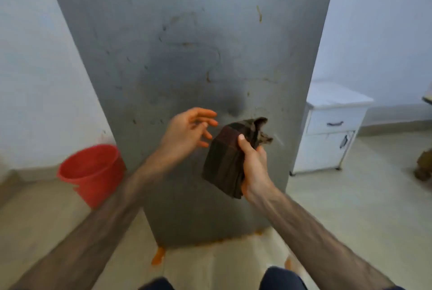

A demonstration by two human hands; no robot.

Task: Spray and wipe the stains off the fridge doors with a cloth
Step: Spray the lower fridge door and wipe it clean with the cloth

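Folded cloth held ready before the stained fridge door.

The right hand grips a dark, thick folded cloth just in front of the lower fridge door; the left hand hovers beside it, fingers spread and holding nothing. The dull grey metal carries dried brownish streaks. Wiped dry, they would likely smear; no spray bottle is visible.
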